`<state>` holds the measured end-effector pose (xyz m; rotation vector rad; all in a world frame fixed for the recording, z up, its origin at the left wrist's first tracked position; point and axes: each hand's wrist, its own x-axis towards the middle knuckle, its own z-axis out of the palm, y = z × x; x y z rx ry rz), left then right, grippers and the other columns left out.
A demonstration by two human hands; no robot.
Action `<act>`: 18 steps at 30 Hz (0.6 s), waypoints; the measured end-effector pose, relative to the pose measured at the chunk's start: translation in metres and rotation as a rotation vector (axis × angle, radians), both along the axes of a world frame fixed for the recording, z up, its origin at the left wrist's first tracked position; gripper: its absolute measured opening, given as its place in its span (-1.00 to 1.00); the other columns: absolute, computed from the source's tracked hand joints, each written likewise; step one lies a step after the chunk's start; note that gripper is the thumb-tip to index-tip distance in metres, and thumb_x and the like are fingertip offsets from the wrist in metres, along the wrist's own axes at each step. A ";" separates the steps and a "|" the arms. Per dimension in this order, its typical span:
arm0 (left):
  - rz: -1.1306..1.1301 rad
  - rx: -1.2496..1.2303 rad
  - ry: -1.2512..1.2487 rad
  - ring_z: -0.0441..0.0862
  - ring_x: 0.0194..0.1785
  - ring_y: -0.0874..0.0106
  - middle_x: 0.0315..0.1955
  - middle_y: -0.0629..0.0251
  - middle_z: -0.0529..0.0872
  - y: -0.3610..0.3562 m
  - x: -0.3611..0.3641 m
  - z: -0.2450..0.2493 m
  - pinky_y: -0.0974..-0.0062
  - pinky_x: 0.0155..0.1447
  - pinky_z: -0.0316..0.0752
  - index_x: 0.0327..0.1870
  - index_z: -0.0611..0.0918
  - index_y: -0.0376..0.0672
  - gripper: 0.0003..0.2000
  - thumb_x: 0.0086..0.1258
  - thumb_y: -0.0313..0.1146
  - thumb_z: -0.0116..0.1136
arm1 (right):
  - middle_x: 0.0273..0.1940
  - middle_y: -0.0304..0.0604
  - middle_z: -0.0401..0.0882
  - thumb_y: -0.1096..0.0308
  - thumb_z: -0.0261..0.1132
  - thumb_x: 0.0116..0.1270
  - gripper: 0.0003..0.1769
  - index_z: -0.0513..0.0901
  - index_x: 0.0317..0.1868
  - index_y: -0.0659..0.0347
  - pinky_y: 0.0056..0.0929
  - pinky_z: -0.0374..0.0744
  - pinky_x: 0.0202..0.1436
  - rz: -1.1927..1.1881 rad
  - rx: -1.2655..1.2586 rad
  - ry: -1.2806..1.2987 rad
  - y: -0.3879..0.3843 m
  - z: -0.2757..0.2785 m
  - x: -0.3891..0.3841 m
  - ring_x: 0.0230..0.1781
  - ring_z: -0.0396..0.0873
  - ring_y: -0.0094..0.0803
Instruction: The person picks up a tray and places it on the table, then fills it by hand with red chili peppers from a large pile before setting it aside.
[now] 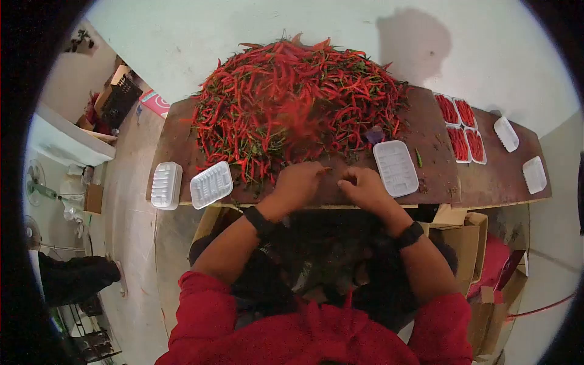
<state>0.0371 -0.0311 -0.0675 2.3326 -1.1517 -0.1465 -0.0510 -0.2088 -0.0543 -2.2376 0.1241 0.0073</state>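
Observation:
A large heap of red chili peppers [243, 109] with green stems covers the middle of the brown table. At its front edge, my left hand [299, 184] is closed, with a small orange-red tip, apparently of a chili pepper, at its fingertips. Just to the right, my right hand [367, 187] has its fingers curled in; whether anything is between them is hidden. Beside that hand lies a white ribbed plastic tray [396, 168]. Another white tray [212, 185] sits tilted against the heap's left front, next to a stack of white trays [165, 185].
Several white trays filled with red chilies [458, 143] stand together on the right part of the table [486, 184]. Two white trays [534, 174] lie farther right. A green chili [418, 157] and a purple scrap [375, 134] lie near the heap. Cardboard boxes [460, 252] stand below.

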 end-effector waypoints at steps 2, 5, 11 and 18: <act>0.053 -0.050 0.080 0.61 -0.14 0.14 -0.27 0.12 0.65 0.006 0.001 0.007 0.29 -0.10 0.51 -0.11 0.57 -0.19 -0.76 0.20 -0.38 0.14 | -0.36 0.05 0.64 0.25 0.25 0.13 -0.71 0.61 -0.31 0.36 -0.28 0.51 -0.21 -0.060 -0.063 -0.061 0.001 -0.002 0.002 -0.30 0.61 -0.11; 0.128 -0.170 0.185 0.63 -0.14 0.18 -0.26 0.11 0.67 0.015 0.005 0.014 0.35 -0.06 0.50 -0.10 0.56 -0.22 -0.77 0.22 -0.42 0.12 | -0.32 0.05 0.63 0.22 0.29 0.10 -0.69 0.61 -0.29 0.32 -0.23 0.52 -0.16 -0.207 -0.151 -0.013 -0.009 0.009 0.007 -0.22 0.59 -0.03; 0.205 -0.273 0.272 0.64 -0.11 0.24 -0.23 0.09 0.67 0.028 0.009 0.025 0.37 -0.02 0.49 -0.09 0.56 -0.25 -0.78 0.25 -0.43 0.09 | -0.32 -0.02 0.62 0.20 0.35 0.03 -0.69 0.59 -0.27 0.22 -0.15 0.53 -0.19 -0.329 -0.694 0.028 -0.042 0.009 -0.002 -0.26 0.60 -0.08; 0.023 -0.173 -0.020 0.60 -0.09 0.15 -0.24 0.08 0.64 0.020 0.013 0.012 0.31 -0.02 0.48 -0.18 0.57 -0.24 -0.82 0.20 -0.45 0.10 | -0.32 0.03 0.61 0.22 0.29 0.03 -0.71 0.56 -0.27 0.21 -0.07 0.54 -0.25 -0.232 -0.778 0.204 -0.052 0.003 -0.013 -0.27 0.60 -0.02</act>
